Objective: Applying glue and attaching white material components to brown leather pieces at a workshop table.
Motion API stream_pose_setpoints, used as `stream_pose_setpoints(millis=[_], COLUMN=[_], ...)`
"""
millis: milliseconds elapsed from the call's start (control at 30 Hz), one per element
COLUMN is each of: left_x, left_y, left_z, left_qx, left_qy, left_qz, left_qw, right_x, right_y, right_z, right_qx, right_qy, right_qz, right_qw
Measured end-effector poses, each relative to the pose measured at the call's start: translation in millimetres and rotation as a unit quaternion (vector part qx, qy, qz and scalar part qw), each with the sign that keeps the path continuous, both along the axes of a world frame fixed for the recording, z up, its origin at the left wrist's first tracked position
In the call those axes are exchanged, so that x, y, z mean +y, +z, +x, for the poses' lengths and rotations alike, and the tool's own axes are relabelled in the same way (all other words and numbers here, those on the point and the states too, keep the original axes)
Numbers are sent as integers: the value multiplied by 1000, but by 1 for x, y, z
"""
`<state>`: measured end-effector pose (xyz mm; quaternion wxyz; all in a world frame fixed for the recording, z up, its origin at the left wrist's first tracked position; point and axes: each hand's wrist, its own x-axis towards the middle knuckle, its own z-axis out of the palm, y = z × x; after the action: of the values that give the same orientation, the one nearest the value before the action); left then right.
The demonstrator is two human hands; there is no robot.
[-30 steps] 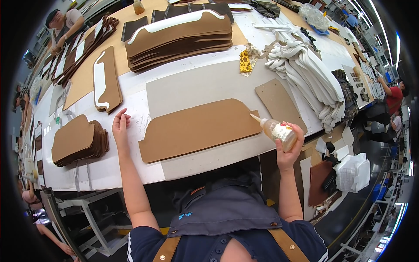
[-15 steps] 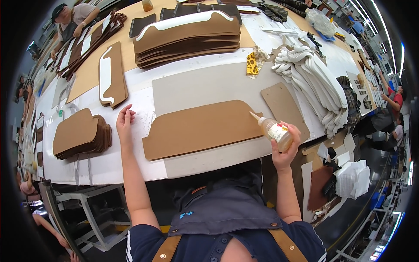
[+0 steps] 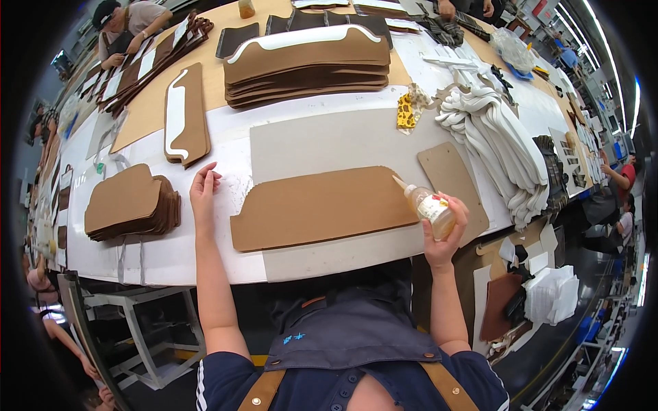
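Observation:
In front of me a brown panel [image 3: 319,209] with a stepped, rounded outline lies flat on a grey board [image 3: 322,137]. My right hand [image 3: 444,245] grips a clear squeeze bottle [image 3: 430,207] of pale yellowish liquid, tilted so its thin nozzle points left. The nozzle tip is at the panel's upper right edge; whether it touches cannot be made out. My left hand [image 3: 205,190] hovers by the panel's left end, fingers loosely bent and apart, holding nothing. Left of it sits a stack of smaller brown pieces [image 3: 127,202].
Beyond are stacked brown panels [image 3: 308,72] under a white template, and a narrower brown stack [image 3: 186,116]. To the right lie a tan board [image 3: 445,175], a yellow patterned scrap [image 3: 406,116] and a heap of white strips [image 3: 490,140]. A co-worker [image 3: 130,31] works at the far left.
The view has shifted slightly, so the table's things appear farther right. Relative to the panel, the bottle's nozzle has moved a little left along the upper right edge. My left hand stays empty.

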<state>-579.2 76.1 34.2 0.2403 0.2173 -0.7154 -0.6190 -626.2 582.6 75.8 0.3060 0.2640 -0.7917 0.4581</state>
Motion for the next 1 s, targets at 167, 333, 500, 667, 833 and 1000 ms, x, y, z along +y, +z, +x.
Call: stream_pose_setpoints(millis=[167,333,500,667,833,1000], left_x=[3,1,2,-4,-2,0], left_y=[3,2,2,-5,-4,-1], left_z=[0,0,-1,0,-2,-2], left_qx=[-5,0,0,-3,-8,-14], left_qy=[4,2,6,-2,0,2], left_qz=[12,11,6,7,1,-3], left_qw=[1000,1000,1000,1000,1000,1000], right_x=[-5,-10,-13,-19,-26,-35], right_y=[-3,-1,0,-1,0,-1], right_z=[-5,-9,-12,-14,-14,-13], right_qx=[-1,4,5,-5,-7,-13], right_qy=[6,6,4,5,8,21], right_qz=[-8,0,4,-15,-15,-20], right_qw=[1000,1000,1000,1000,1000,999])
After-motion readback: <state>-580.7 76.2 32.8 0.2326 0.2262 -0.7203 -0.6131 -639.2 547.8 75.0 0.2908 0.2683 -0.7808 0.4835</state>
